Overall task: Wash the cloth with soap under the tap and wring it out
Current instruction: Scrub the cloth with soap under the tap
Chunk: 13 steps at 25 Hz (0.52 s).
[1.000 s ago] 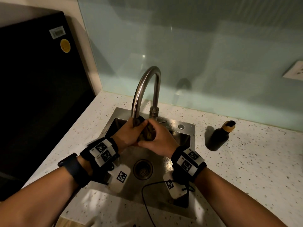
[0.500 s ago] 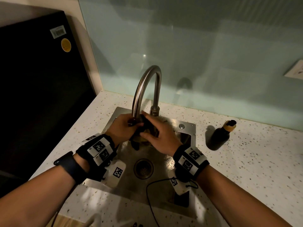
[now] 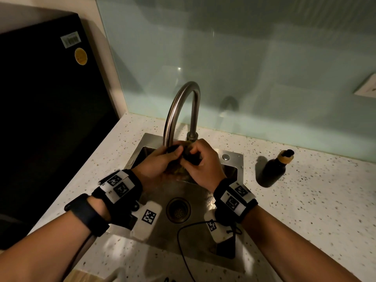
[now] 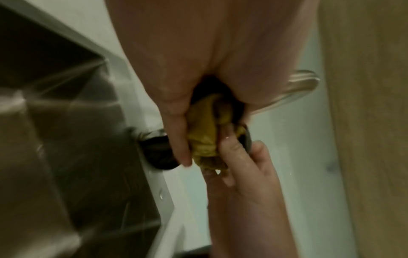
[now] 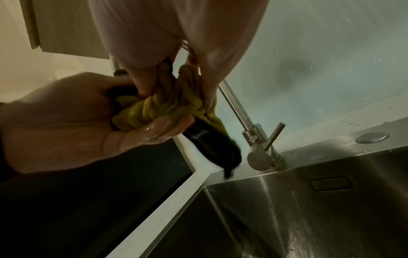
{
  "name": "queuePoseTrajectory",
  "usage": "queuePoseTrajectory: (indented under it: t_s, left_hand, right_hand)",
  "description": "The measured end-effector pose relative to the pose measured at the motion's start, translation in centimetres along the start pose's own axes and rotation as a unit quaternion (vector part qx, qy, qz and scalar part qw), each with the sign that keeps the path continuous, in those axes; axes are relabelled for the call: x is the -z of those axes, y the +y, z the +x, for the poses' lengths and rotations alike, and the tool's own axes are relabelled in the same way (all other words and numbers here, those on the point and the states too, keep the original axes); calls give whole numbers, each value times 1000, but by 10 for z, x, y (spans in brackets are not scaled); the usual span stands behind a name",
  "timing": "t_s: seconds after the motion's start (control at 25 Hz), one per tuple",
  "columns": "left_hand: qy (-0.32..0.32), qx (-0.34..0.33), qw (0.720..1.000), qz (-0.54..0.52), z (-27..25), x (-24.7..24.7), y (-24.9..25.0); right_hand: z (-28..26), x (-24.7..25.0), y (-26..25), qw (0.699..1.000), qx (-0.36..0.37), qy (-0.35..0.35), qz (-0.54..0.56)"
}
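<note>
Both hands (image 3: pixel 156 162) (image 3: pixel 203 161) grip cloth (image 5: pixel 167 106) under tap (image 3: pixel 179 110)

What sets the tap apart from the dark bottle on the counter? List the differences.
The tap is bare brushed metal; the bottle is dark with a tan collar near its cap. The tap arches in a tall curve; the bottle is a short straight cylinder. The tap rises from the sink rim with both hands working the cloth beneath its spout; the bottle stands untouched on the speckled counter. Both stand upright.
</note>
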State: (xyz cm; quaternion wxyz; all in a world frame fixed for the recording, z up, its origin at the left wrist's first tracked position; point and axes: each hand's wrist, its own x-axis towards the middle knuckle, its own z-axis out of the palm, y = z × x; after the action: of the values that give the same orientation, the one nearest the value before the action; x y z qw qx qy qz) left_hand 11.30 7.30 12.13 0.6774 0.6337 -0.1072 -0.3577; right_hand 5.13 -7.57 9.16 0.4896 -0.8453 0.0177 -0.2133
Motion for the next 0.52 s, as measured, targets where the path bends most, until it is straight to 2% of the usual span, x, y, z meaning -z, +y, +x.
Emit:
queuePoseTrajectory:
  t_s: [0.12, 0.24, 0.36, 0.44, 0.52]
  left_hand:
    - [90, -40, 994, 44, 4, -2, 1]
    - [76, -55, 993, 67, 5, -5, 2]
    - [77, -52, 993, 73, 1, -6, 5]
    - [58, -38, 994, 88, -1, -5, 6]
    - [42, -36, 995, 85, -5, -3, 8]
  right_hand:
    - [-4, -1, -3, 995, -37, -87, 43]
    - [-5, -5, -9, 984, -86, -108, 108]
    - [1, -3, -6, 981, -91, -153, 71]
    - [1, -1, -4, 987, -76, -137, 29]
    - [0, 3, -3, 995, -53, -79, -6]
